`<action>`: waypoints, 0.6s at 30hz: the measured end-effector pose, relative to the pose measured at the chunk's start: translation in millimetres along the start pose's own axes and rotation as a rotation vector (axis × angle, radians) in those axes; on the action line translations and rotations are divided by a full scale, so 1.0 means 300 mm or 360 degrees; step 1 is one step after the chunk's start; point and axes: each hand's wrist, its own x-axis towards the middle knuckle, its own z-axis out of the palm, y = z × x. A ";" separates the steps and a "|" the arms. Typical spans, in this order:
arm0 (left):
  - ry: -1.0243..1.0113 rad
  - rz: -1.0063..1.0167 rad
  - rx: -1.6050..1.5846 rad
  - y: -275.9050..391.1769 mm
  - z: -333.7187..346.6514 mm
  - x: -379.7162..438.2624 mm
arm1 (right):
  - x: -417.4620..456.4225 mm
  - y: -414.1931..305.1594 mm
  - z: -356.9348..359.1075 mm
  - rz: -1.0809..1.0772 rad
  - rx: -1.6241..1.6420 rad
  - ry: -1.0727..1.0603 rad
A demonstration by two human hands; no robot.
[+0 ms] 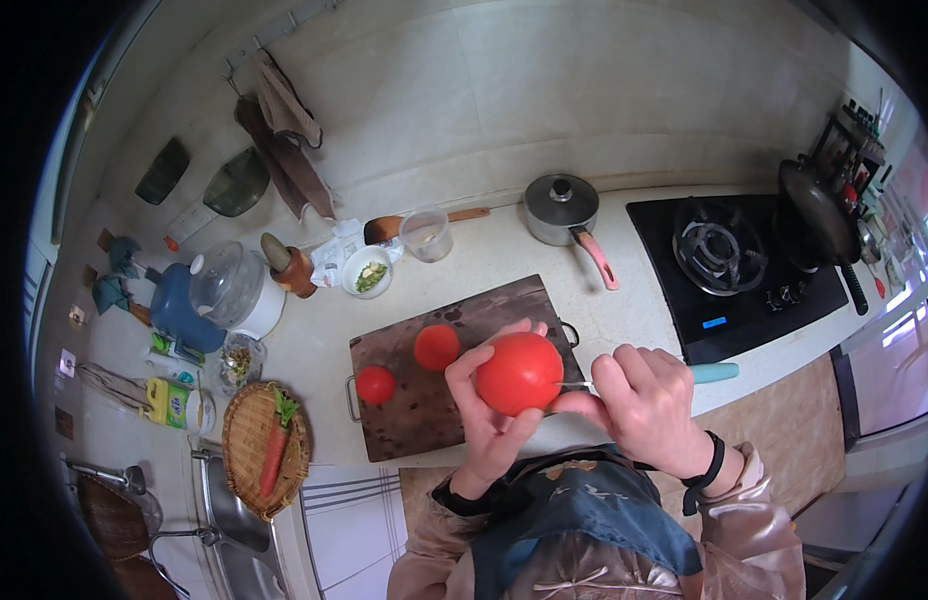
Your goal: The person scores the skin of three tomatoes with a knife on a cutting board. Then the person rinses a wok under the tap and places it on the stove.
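Note:
My left hand (486,420) grips a large red tomato (519,373), raised over the near right part of a dark wooden cutting board (404,424). My right hand (636,397) is closed around a knife with a teal handle (713,373); a short stretch of its blade shows, its tip touching the tomato's right side. The thumb lies close below the blade. Two more tomatoes rest on the board: a small one (375,385) at the left and another (437,347) nearer the middle.
A lidded saucepan (560,210) stands behind the board, and a gas stove (764,315) with a wok (816,214) lies right. A white bowl of chopped greens (368,272) and a plastic tub (426,234) sit behind left. A wicker basket (239,457) holding a carrot (275,457) is beside the sink (243,517).

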 end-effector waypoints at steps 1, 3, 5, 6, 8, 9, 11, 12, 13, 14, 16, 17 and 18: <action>-0.0085 0.0065 0.0135 -0.002 -0.010 -0.001 | 0.003 0.003 -0.003 0.0010 -0.0020 -0.0021; 0.0003 0.0080 0.0160 0.013 -0.004 -0.005 | 0.005 0.011 -0.010 0.0033 -0.0060 -0.0061; 0.0009 0.0105 0.0212 0.019 -0.004 -0.003 | 0.009 0.012 -0.011 -0.0012 -0.0061 -0.0060; -0.0026 0.0123 0.0254 0.021 -0.008 0.001 | 0.010 0.011 -0.011 -0.0036 -0.0056 -0.0061; -0.0070 0.0144 0.0289 0.022 -0.012 0.001 | 0.012 0.011 -0.014 -0.0075 -0.0047 -0.0067; -0.0079 0.0147 0.0281 0.023 -0.013 0.002 | 0.015 0.012 -0.015 -0.0095 -0.0045 -0.0070; -0.0101 0.0157 0.0282 0.023 -0.015 0.004 | 0.016 0.016 -0.016 -0.0115 -0.0040 -0.0080; -0.0114 0.0163 0.0291 0.023 -0.014 0.005 | 0.016 0.019 -0.016 -0.0126 -0.0038 -0.0086; -0.0126 0.0169 0.0301 0.022 -0.014 0.007 | 0.017 0.021 -0.015 -0.0135 -0.0044 -0.0077; -0.0138 0.0163 0.0292 0.024 -0.012 0.010 | 0.017 0.023 -0.014 -0.0144 -0.0050 -0.0068; -0.0164 0.0150 0.0272 0.027 -0.008 0.015 | 0.018 0.025 -0.014 -0.0156 -0.0060 -0.0064; -0.0170 0.0153 0.0280 0.026 -0.009 0.014 | 0.018 0.026 -0.016 -0.0159 -0.0063 -0.0067; -0.0175 0.0156 0.0291 0.025 -0.012 0.012 | 0.019 0.026 -0.015 -0.0164 -0.0063 -0.0070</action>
